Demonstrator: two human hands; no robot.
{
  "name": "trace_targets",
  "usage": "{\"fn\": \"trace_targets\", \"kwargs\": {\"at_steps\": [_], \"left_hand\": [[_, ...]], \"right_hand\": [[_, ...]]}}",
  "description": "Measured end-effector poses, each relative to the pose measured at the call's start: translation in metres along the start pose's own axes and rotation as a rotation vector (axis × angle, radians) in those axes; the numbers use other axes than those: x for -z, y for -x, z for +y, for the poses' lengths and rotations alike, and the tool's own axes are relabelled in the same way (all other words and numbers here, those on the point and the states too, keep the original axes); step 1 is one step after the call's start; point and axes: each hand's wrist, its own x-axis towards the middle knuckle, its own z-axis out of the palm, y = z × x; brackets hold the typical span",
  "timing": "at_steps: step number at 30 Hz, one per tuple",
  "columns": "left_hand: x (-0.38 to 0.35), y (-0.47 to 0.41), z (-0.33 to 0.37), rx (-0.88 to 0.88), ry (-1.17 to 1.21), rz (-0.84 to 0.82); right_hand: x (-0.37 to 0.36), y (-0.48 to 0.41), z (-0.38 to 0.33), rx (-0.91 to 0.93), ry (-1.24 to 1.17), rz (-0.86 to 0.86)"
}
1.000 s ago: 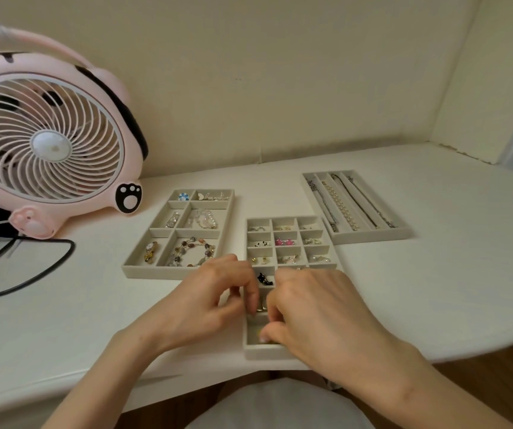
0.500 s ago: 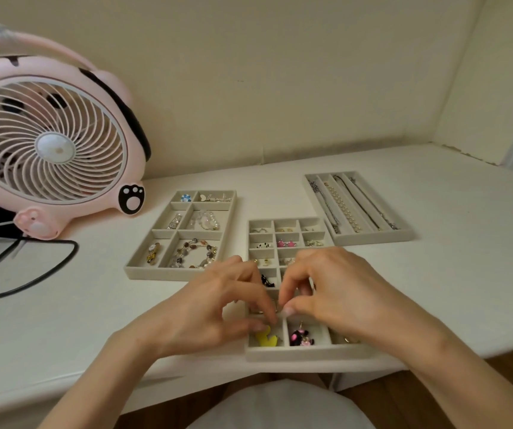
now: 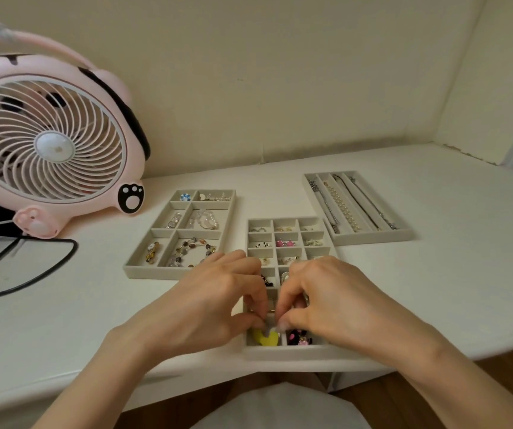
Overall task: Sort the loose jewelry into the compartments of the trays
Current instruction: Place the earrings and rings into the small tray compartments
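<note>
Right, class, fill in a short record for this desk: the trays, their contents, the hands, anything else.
Left tray: wide compartments, beaded bracelet
Middle tray: small compartments, pink star pieces
Right tray: long slots, pearl necklace, chains
Hands: left hand and right hand pinch a small gold piece, barely visible, over middle tray
Also: pink fan, black cable

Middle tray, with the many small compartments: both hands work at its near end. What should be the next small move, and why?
Probably lower the small piece into the compartment under it and let go. The fingers of the left hand and right hand pinch it just above the middle tray, one row beyond the yellow piece; what it is I cannot tell.
</note>
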Motion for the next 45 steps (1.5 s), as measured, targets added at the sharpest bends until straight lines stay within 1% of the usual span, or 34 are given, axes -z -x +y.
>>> {"fn": "trace_targets", "kwargs": {"at_steps": [3,7,11,16,20,24,26,30,31,33,35,37,40,45], "left_hand": [[0.001,0.002,0.0,0.054,0.062,-0.007],[0.0,0.003,0.003,0.142,0.148,0.007],[0.0,0.003,0.01,0.273,0.177,-0.009],[0.0,0.002,0.018,0.428,0.139,-0.052],[-0.003,0.003,0.024,0.467,0.029,-0.042],[-0.004,0.003,0.027,0.438,-0.011,-0.024],[0.001,0.004,0.022,0.43,0.042,-0.022],[0.011,0.009,0.011,0.414,0.149,0.078],[0.014,0.01,0.01,0.389,0.172,0.079],[0.017,0.013,0.009,0.297,0.193,0.017],[0.017,0.017,0.011,0.178,0.192,-0.083],[0.014,0.019,0.012,0.087,0.173,-0.134],[0.008,0.023,0.01,0.039,0.097,-0.129],[0.004,0.025,0.006,0.04,0.056,-0.074]], "right_hand": [[-0.005,0.002,-0.004,0.003,0.024,-0.002],[-0.01,0.002,-0.011,0.031,0.14,-0.018],[-0.012,0.002,-0.014,0.054,0.21,-0.008],[-0.01,0.0,-0.014,0.045,0.139,-0.012],[-0.001,0.0,-0.006,-0.027,-0.007,0.059],[0.004,-0.001,-0.001,-0.069,-0.09,0.104],[0.004,0.0,0.0,-0.076,-0.114,0.094],[0.002,-0.001,0.001,-0.077,-0.152,0.09],[0.002,-0.002,0.002,-0.077,-0.16,0.1],[0.003,-0.004,0.002,-0.076,-0.167,0.105],[0.003,-0.005,0.001,-0.068,-0.152,0.078],[0.003,-0.005,0.0,-0.054,-0.14,0.047],[0.002,-0.005,-0.001,-0.046,-0.146,0.035],[0.001,-0.005,-0.001,-0.065,-0.166,0.031]]}}
